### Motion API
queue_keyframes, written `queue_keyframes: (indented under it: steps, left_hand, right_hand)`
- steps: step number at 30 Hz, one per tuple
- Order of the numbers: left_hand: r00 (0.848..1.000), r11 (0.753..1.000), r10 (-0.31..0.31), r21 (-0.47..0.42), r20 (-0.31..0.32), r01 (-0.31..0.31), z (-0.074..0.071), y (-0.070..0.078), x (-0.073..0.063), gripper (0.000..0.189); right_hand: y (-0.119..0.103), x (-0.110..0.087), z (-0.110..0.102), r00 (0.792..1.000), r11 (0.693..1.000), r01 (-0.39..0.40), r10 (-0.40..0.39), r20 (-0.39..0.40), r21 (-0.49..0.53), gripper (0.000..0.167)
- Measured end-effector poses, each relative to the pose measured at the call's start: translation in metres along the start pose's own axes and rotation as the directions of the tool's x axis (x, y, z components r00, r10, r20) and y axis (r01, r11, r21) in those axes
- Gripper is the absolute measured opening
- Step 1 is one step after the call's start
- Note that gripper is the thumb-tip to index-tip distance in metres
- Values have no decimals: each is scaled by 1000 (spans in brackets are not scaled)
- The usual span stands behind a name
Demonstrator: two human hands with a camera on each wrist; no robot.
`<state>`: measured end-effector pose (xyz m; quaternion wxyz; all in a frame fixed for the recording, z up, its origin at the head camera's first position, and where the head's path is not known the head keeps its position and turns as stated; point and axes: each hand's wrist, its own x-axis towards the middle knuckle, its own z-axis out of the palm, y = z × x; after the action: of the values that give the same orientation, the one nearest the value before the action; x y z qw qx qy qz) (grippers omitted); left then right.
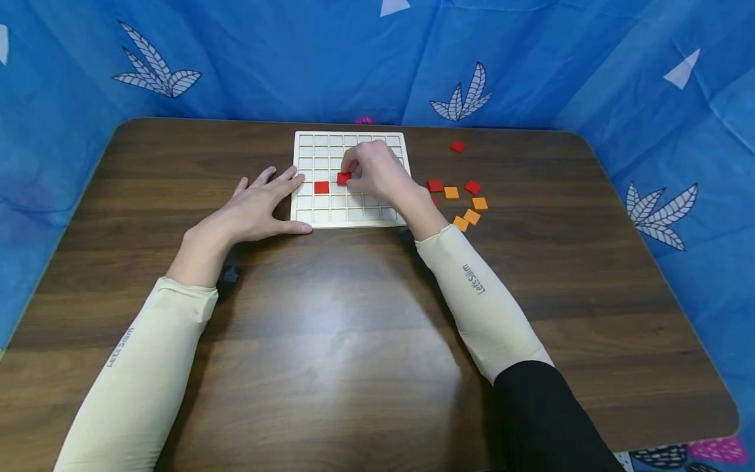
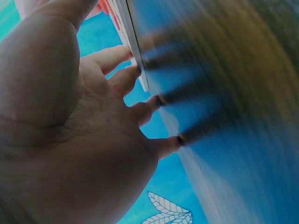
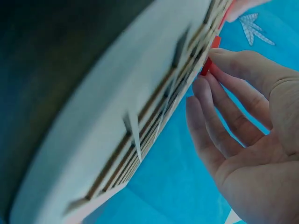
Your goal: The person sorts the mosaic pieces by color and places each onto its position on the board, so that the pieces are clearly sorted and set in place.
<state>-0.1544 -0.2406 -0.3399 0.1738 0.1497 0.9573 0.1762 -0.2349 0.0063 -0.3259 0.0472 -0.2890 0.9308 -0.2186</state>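
A white grid board (image 1: 348,219) lies on the table, with a red square tile (image 1: 321,187) seated in one of its cells. My right hand (image 1: 380,172) is over the board and pinches another red tile (image 1: 344,178) between thumb and fingers, a little right of the seated one. In the right wrist view that pinched red tile (image 3: 211,56) is at the board's surface; whether it sits in a cell I cannot tell. My left hand (image 1: 250,206) spreads its fingers at the board's left edge, with thumb and index finger touching the rim and other fingertips resting on the table.
Right of the board lie several loose tiles, among them a red tile (image 1: 457,147) at the back and an orange tile (image 1: 480,204). A brown wooden table (image 1: 330,367) bears everything. Blue patterned cloth (image 1: 265,59) hangs behind it and at both sides.
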Motion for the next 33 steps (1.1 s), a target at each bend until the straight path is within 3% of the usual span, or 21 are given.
queue_keyframes:
  steps: [8, 15, 25, 33]
  left_hand:
    - [1000, 1000, 8, -9, 3, -8, -1, 1, -1, 106]
    - [999, 999, 46, 6, 9, -46, -1, 0, -4, 94]
    - [998, 998, 58, 10, 23, -58, -1, -1, -5, 84]
    - [998, 998, 65, -14, 17, -64, -2, 0, -3, 83]
  right_hand:
    - [-4, -4, 6, 999, 1000, 23, -23, 25, 1, 14]
    - [-10, -5, 8, 994, 995, 98, -97, 52, -22, 18]
    - [-12, -8, 9, 989, 988, 147, -145, 36, -57, 16]
    - [-11, -8, 9, 991, 989, 129, -125, 54, -71, 22]
